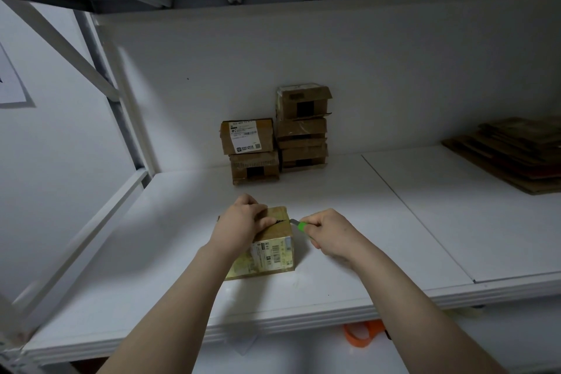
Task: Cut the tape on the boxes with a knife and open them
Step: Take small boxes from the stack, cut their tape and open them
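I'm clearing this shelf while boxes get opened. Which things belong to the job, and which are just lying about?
In the job: cardboard box held by left hand; green-handled knife in right hand; stacked boxes at the back.
Lying about: flattened cardboard at right; orange object under the shelf; paper sheet at far left.
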